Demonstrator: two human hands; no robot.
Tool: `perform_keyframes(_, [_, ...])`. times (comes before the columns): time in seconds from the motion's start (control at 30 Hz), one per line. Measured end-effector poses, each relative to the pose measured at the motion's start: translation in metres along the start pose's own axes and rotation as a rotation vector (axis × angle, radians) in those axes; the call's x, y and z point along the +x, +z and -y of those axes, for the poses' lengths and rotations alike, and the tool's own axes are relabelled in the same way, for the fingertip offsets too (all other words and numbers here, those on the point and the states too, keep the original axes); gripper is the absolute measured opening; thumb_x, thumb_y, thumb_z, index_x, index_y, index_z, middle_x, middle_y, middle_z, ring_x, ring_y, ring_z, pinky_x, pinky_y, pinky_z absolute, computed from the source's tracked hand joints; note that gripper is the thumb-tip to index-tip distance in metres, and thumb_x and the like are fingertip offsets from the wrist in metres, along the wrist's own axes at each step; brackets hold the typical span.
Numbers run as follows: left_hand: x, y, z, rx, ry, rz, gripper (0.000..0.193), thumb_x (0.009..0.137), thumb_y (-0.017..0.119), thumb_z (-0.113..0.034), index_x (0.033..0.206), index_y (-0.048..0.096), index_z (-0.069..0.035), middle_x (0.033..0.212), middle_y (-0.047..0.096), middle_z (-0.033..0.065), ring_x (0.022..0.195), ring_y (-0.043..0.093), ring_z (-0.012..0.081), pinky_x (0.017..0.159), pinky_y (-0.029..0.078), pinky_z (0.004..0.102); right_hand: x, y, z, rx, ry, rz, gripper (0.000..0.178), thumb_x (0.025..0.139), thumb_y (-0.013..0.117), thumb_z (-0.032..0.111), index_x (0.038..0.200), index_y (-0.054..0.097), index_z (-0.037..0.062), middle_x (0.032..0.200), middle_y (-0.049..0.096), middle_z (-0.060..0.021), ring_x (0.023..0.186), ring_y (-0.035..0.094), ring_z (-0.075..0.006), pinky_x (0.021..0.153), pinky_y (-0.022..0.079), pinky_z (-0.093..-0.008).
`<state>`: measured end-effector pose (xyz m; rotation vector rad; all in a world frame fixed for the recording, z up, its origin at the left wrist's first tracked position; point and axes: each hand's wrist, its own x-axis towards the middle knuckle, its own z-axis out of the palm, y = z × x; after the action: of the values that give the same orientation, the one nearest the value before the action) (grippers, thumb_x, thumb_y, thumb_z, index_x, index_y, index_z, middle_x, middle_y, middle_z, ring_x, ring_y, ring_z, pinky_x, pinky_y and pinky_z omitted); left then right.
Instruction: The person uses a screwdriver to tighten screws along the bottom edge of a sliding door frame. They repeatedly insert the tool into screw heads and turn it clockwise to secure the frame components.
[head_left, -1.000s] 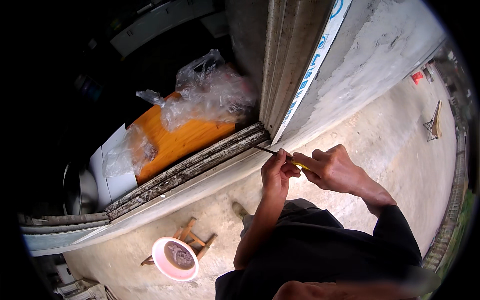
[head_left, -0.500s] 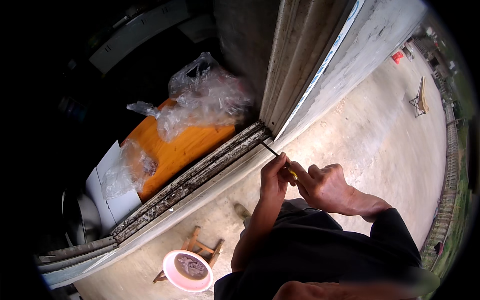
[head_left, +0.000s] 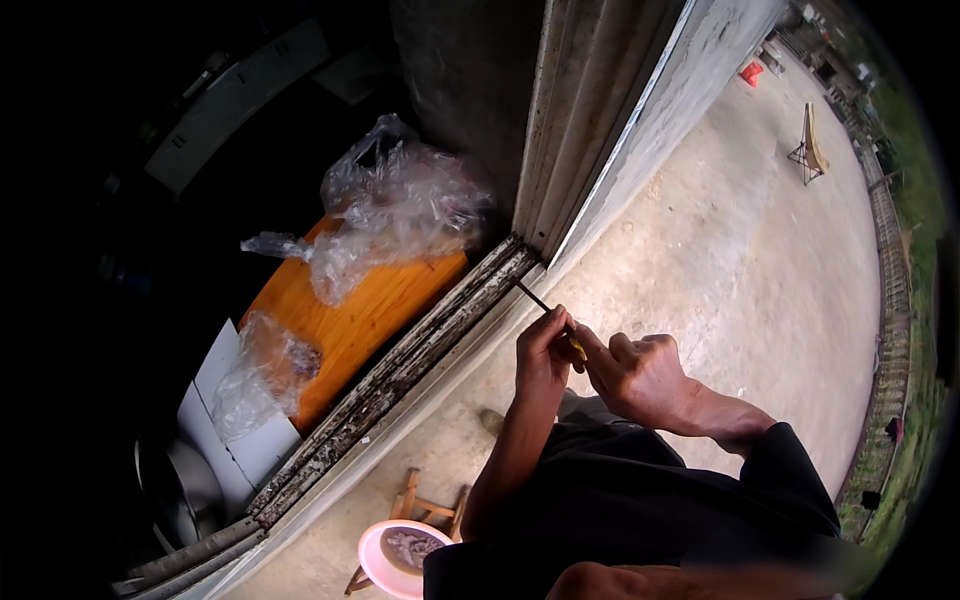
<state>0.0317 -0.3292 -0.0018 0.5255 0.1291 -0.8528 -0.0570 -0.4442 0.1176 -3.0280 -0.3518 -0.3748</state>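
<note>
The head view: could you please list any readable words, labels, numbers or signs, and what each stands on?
None can be read.
Yellow-handled screwdriver: no legible marking.
White edge strip: too thin to read.
Clear plastic bag: none legible.
White cabinets: too dark to tell.

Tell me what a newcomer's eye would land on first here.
Probably the left hand and right hand, just right of centre, gripping a yellow-handled tool angled toward the grimy track. Further left, clear plastic lies on an orange tabletop. A pink basin shows near the bottom.
</note>
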Motion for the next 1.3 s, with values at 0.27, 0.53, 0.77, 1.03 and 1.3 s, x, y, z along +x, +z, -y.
perform_keyframes(0.27, [-0.018, -0.004, -0.009, -0.016, 0.022, -0.011, 0.030, 0.106, 0.055, -0.026, 0.092, 0.064, -0.002, 0.076, 0.068, 0.0102, 0.049, 0.064, 0.0199, 0.047, 0.055, 0.0311, 0.007, -0.014, 0.010, 0.073, 0.086, 0.042, 0.050, 0.081, 0.075, 0.014, 0.130, 0.067, 0.0146, 0.059, 0.057, -0.0026, 0.043, 0.056, -0.0203, 0.038, 0.040, -0.0359])
perform_keyframes(0.53, [-0.001, 0.001, -0.007, -0.161, -0.001, 0.017, 0.030, 0.106, 0.056, -0.027, 0.092, 0.066, -0.002, 0.073, 0.067, 0.0077, 0.054, 0.067, 0.0176, 0.047, 0.054, 0.0282, 0.027, -0.022, 0.007, -0.073, 0.014, 0.112, 0.037, 0.085, 0.074, 0.015, 0.122, 0.069, 0.0139, 0.058, 0.058, -0.0023, 0.043, 0.056, -0.0190, 0.039, 0.040, -0.0349])
perform_keyframes(0.77, [-0.039, -0.015, -0.017, -0.093, 0.092, 0.020, 0.029, 0.107, 0.055, -0.027, 0.098, 0.065, -0.001, 0.079, 0.070, 0.0116, 0.058, 0.069, 0.0209, 0.053, 0.060, 0.0324, 0.027, -0.027, 0.012, 0.100, -0.024, 0.095, 0.048, 0.078, 0.077, 0.012, 0.126, 0.071, 0.0156, 0.059, 0.058, -0.0004, 0.044, 0.056, -0.0174, 0.040, 0.039, -0.0327])
perform_keyframes(1.03, [-0.018, -0.003, -0.011, -0.293, 0.091, 0.095, 0.030, 0.107, 0.055, -0.029, 0.098, 0.066, -0.002, 0.082, 0.072, 0.0120, 0.063, 0.071, 0.0200, 0.056, 0.061, 0.0327, 0.063, -0.051, 0.009, 0.018, -0.080, 0.230, 0.037, 0.082, 0.076, 0.017, 0.120, 0.074, 0.0172, 0.060, 0.063, -0.0012, 0.050, 0.061, -0.0192, 0.047, 0.041, -0.0336])
perform_keyframes(1.3, [-0.040, -0.003, -0.026, -0.334, 0.153, 0.058, 0.030, 0.105, 0.059, -0.031, 0.104, 0.065, -0.003, 0.091, 0.074, 0.0107, 0.073, 0.075, 0.0184, 0.064, 0.065, 0.0318, 0.096, -0.066, 0.021, -0.007, -0.153, 0.334, 0.035, 0.082, 0.075, 0.019, 0.117, 0.076, 0.0214, 0.066, 0.067, -0.0005, 0.057, 0.065, -0.0199, 0.051, 0.043, -0.0332])
